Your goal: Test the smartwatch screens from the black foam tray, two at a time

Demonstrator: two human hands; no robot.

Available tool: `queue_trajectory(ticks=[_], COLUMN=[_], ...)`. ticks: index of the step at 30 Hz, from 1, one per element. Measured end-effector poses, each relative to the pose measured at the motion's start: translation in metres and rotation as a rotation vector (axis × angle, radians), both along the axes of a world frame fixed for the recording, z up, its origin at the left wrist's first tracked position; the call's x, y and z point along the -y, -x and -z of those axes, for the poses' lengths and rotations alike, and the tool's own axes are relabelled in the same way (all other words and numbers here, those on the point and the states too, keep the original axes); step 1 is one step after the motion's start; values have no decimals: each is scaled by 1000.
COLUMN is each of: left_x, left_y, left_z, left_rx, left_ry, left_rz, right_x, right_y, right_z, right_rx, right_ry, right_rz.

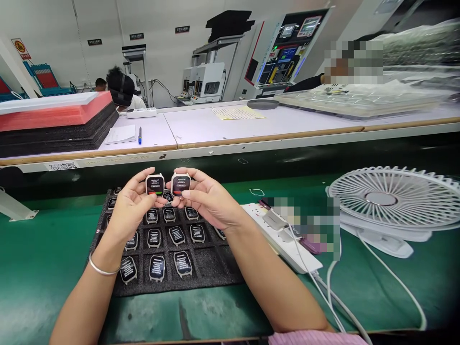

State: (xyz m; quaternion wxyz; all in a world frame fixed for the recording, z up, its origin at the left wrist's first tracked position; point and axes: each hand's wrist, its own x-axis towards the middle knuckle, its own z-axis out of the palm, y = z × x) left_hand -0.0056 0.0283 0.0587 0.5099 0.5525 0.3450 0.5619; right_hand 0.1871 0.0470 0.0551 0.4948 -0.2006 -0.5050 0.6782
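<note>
My left hand (pixel 133 203) grips a smartwatch case (pixel 155 185) by its edges, thumb at the lower part of the lit screen. A second smartwatch case (pixel 180 185) is pinched in my right hand (pixel 206 196), its thumb on the lower right of the screen. Both screens face me, side by side, showing small white text; a green and red bar is on the left one, red on the right. Beneath them a black foam tray (pixel 212 268) holds several more strapless watch cases (pixel 156 267) in its compartments, screens lit with text. My hands and forearms hide part of the tray.
A white power strip (pixel 298 256) with plugs and cables lies right of the tray, with a white fan (pixel 391 203) beyond it. Across the back runs a raised shelf (pixel 201 132) bearing foam sheets (pixel 53 120), a pen (pixel 140 135) and clear plastic trays (pixel 359 103). Other people are behind it.
</note>
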Motion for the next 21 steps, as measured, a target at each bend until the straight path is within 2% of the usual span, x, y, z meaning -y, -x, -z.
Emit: queue_trajectory(ticks=[10, 21], left_x=[-1, 0], left_y=[-1, -3], left_z=[3, 2], left_rx=[-20, -27], left_ry=[-46, -29], left_rz=[-12, -9], right_x=[-1, -1], right_y=[0, 1], right_z=[1, 0], right_rx=[19, 19], right_ry=[-28, -41], right_rz=[30, 66])
